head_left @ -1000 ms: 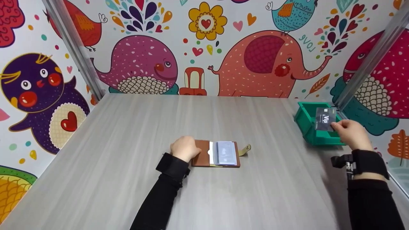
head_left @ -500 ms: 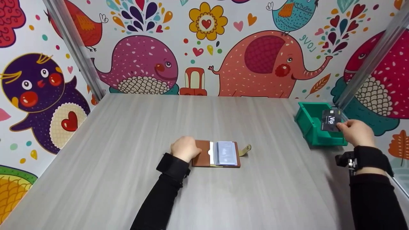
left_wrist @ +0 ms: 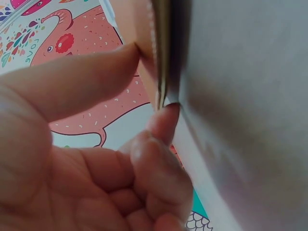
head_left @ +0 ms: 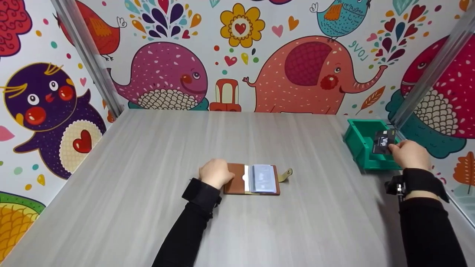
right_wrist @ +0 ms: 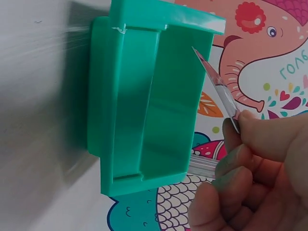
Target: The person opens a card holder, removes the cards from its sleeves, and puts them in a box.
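Observation:
A brown card holder (head_left: 235, 184) lies unfolded on the table, its clear plastic sleeves (head_left: 264, 178) on the right side and a snap strap (head_left: 285, 174) sticking out beyond them. My left hand (head_left: 215, 173) pinches its left cover; in the left wrist view the thumb is on one face and a fingertip under the cover's edge (left_wrist: 161, 57). Over a green bin (head_left: 367, 163), my right hand (head_left: 411, 155) holds a black card (head_left: 383, 141) marked "Vip" between thumb and fingers. The right wrist view shows that card (right_wrist: 219, 89) nearly edge-on, beside the bin's opening.
The green bin stands at the table's far right corner, near a metal post (head_left: 423, 78). Patterned walls (head_left: 230, 37) close off the back and sides of the grey table (head_left: 178, 137).
My right hand has moved slightly right, then back a little left, with the card tilting and staying over the bin. The left hand and card holder have kept still.

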{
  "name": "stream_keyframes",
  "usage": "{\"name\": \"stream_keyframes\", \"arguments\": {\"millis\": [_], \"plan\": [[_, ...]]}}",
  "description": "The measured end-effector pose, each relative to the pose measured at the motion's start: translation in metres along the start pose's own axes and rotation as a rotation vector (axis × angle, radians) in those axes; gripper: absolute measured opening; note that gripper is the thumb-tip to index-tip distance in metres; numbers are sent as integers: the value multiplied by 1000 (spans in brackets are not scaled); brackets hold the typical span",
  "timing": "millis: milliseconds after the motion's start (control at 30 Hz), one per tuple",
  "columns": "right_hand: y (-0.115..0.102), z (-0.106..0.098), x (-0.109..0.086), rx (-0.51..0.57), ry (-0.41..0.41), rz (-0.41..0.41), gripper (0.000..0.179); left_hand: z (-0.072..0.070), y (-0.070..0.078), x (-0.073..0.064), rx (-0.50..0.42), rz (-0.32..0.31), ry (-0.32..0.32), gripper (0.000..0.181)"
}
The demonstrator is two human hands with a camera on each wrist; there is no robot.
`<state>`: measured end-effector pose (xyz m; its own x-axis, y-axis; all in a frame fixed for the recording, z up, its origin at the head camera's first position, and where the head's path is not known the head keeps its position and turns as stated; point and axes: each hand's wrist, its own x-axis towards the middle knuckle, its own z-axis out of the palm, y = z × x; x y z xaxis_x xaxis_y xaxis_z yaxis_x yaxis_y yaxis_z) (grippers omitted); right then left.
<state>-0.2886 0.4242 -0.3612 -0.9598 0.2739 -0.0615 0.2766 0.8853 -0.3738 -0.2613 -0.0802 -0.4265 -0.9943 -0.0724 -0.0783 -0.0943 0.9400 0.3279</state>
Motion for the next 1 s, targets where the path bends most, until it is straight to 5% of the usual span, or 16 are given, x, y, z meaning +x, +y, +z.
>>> {"name": "stream_keyframes", "arguments": {"millis": [267, 1000], "plan": [[-4, 9, 1, 47, 89, 8, 47, 0, 0, 0, 3, -1, 4, 29], [-16, 9, -9, 34, 142, -89, 42, 0, 0, -1, -4, 11, 5, 29]]}}
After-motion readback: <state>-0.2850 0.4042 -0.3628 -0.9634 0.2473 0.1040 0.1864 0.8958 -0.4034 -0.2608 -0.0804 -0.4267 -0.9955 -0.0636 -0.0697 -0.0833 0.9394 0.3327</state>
